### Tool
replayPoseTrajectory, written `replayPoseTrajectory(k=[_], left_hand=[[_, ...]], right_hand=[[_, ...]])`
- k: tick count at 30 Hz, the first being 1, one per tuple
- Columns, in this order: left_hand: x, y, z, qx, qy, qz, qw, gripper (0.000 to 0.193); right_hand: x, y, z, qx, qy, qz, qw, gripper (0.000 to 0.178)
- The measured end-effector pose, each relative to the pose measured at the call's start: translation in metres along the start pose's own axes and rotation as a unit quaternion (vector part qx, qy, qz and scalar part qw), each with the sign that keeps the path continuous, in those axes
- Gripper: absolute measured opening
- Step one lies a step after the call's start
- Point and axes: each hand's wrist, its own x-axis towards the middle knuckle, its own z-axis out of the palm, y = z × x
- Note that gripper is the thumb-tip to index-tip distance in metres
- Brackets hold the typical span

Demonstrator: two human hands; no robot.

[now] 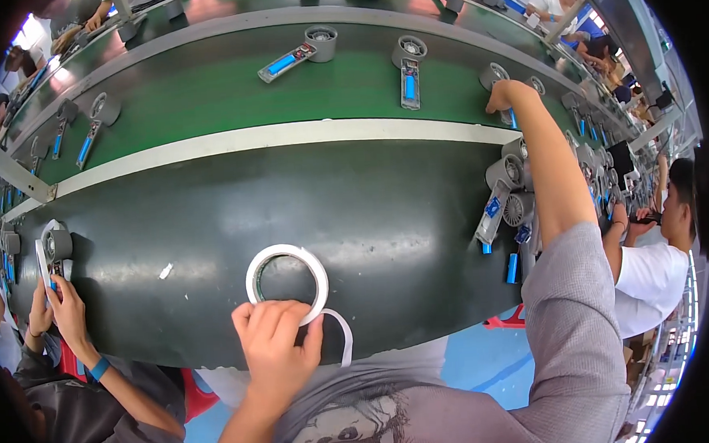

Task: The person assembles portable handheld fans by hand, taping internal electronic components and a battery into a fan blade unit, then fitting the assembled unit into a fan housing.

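Observation:
My left hand [277, 342] is closed on a roll of white tape [320, 279] over the near edge of the dark green worktop. A loose strip of tape curls down to the right of the roll. My right arm is stretched far to the right, over the white rail and onto the green conveyor. There my right hand [511, 94] is curled round a partly built handheld fan [492, 73], with a round grey head and a blue battery cell in its handle. Its fingertips are partly hidden.
More fan units [319, 44] lie along the conveyor. Several fan units [503, 173] and a loose blue cell [512, 268] crowd the worktop's right end. A co-worker's hands [69, 313] hold a fan at the left; another person [654, 270] works at the right. The white rail [286, 137] separates worktop and conveyor.

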Motion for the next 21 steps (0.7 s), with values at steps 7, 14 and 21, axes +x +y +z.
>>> replayPoseTrajectory(k=[7, 14, 21], left_hand=[[0.005, 0.004, 0.002, -0.012, -0.016, 0.000, 1.000, 0.019], [0.005, 0.009, 0.010, -0.011, -0.011, 0.001, 1.000, 0.018], [0.007, 0.014, 0.012, 0.003, -0.017, 0.011, 1.000, 0.019]], right_hand=[[0.011, 0.004, 0.010, 0.155, 0.012, 0.043, 0.987, 0.043], [0.014, 0.007, 0.011, 0.289, 0.051, 0.032, 0.955, 0.044], [-0.084, -0.006, 0.006, 0.447, 0.115, -0.177, 0.869, 0.034]])
